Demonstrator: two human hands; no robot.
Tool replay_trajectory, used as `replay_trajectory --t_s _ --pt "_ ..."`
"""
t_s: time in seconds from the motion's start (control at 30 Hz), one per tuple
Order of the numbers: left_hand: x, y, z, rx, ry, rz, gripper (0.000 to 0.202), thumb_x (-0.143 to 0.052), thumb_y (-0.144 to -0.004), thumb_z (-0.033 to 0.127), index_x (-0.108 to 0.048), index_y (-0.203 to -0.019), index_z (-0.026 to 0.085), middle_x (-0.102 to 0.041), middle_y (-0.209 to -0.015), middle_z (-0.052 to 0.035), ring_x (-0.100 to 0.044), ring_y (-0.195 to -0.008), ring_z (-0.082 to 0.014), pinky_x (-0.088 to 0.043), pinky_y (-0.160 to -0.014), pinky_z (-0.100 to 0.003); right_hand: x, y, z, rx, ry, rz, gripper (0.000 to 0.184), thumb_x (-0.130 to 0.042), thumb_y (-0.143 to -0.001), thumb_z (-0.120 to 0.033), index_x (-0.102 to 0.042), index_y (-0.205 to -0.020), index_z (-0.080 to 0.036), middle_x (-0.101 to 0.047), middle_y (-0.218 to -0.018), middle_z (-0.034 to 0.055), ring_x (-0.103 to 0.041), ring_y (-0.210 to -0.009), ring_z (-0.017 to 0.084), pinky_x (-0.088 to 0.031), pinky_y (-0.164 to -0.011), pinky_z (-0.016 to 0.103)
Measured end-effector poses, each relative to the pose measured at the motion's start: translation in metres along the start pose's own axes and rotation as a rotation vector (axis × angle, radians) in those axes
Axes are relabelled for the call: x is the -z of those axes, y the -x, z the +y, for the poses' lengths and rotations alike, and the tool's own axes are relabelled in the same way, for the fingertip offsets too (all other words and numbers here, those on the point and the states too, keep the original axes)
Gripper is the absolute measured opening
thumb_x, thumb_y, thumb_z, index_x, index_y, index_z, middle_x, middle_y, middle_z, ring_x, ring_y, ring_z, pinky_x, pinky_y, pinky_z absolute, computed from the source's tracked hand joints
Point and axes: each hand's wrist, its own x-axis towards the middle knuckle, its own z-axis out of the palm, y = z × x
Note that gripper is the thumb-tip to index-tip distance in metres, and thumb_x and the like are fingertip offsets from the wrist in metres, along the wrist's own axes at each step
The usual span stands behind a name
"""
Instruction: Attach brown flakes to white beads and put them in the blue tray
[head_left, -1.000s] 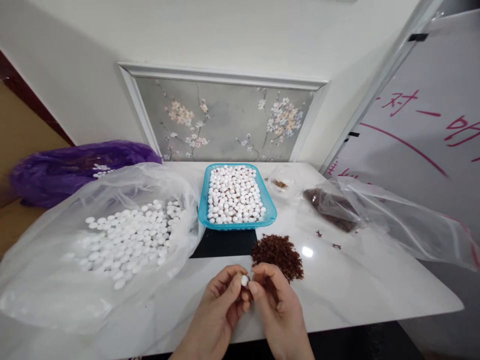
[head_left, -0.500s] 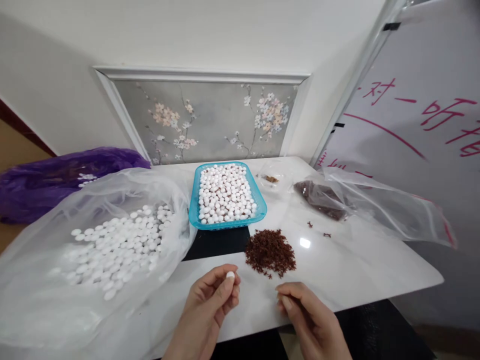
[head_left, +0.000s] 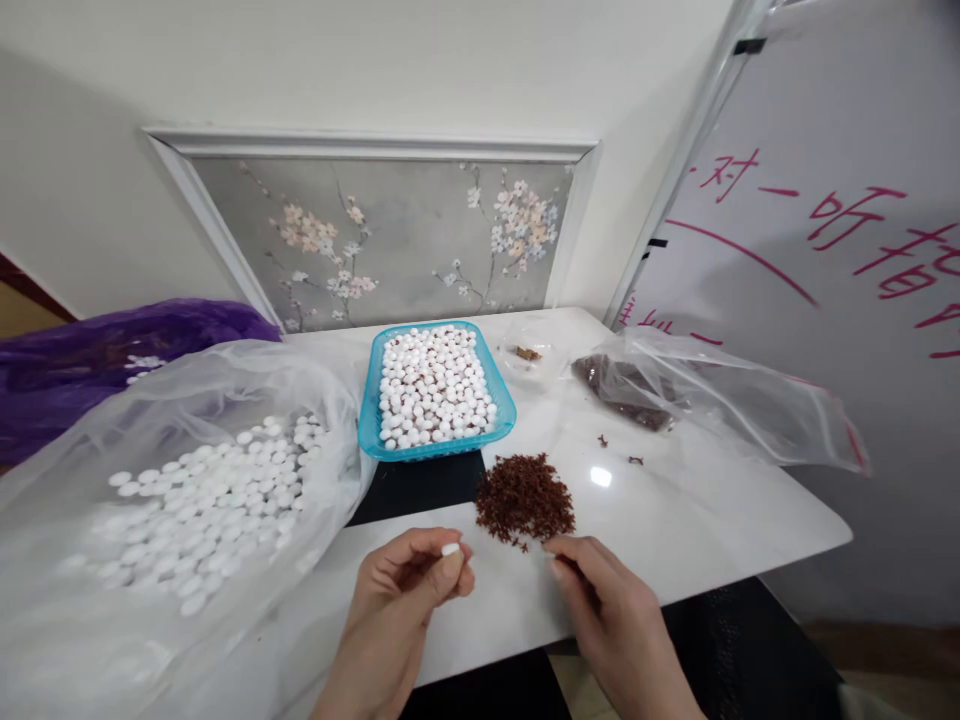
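My left hand [head_left: 409,585] pinches one small white disc [head_left: 450,549] between thumb and forefinger, just above the white table [head_left: 675,530]. My right hand [head_left: 600,600] has its fingers drawn together, fingertips touching the near edge of a heap of small reddish-brown bits [head_left: 523,497]. Whether anything is in those fingers I cannot see. Behind the heap stands a blue tray [head_left: 367,425] filled with white discs that carry brown specks.
A large clear bag [head_left: 172,490] of plain white discs lies at the left, a purple bag [head_left: 112,350] behind it. A clear bag [head_left: 697,400] with brown bits lies at the right, by a small clear dish [head_left: 529,352]. A whiteboard with red writing [head_left: 825,240] stands right.
The hands, together on the white disc a second ago, have parted. The left keeps the disc; the right has moved to the brown heap. The view has swung rightward.
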Motion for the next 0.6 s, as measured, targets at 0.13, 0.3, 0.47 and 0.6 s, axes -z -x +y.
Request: replay_trajectory --t_s 0.13,0.3,0.47,0.6 --pt "-0.008 -0.003 0.005 -0.020 0.016 -0.006 0.009 -0.075 -0.067 0.020 -0.072 -0.075 0.017 -0.068 -0.064 -0.0012 -0.059 -0.059 -0.0092 -0.048 -0.062 -0.020 -0.019 -0.008 -0.002 0.045 0.286 0.023 0.022 -0.040 -0.091 -0.029 -0.061 -0.097 -0.024 -0.065 -0.086 0.0039 -0.064 -0.069 0.019 -0.049 -0.060 0.028" --pt "-0.017 -0.013 0.023 -0.132 -0.057 -0.040 0.012 -0.068 -0.074 0.025 -0.072 -0.082 0.016 -0.067 -0.066 -0.0013 -0.057 -0.054 -0.0085 -0.050 -0.058 -0.023 -0.029 -0.008 -0.001 0.039 0.430 0.045 0.028 -0.036 -0.092 -0.032 -0.063 -0.090 -0.028 -0.065 -0.086 0.0010 -0.065 -0.066 0.018 -0.043 -0.048 0.024" --pt "-0.021 -0.020 0.035 -0.294 -0.187 0.001 0.011 -0.066 -0.075 0.025 -0.071 -0.082 0.017 -0.069 -0.068 -0.0014 -0.061 -0.057 -0.0112 -0.054 -0.061 -0.026 -0.028 -0.003 0.004 0.059 0.438 0.052 0.030 -0.034 -0.092 -0.036 -0.063 -0.089 -0.029 -0.066 -0.088 0.0000 -0.066 -0.067 0.017 -0.046 -0.049 0.025" --pt "-0.023 -0.040 0.042 -0.467 -0.511 0.104 0.020 -0.058 -0.080 0.029 -0.068 -0.090 0.014 -0.072 -0.073 -0.0064 -0.067 -0.064 -0.0181 -0.056 -0.066 -0.033 -0.026 -0.002 0.012 0.113 0.408 0.068 0.032 -0.032 -0.093 -0.040 -0.062 -0.088 -0.029 -0.067 -0.090 0.0000 -0.068 -0.068 0.016 -0.049 -0.051 0.023"
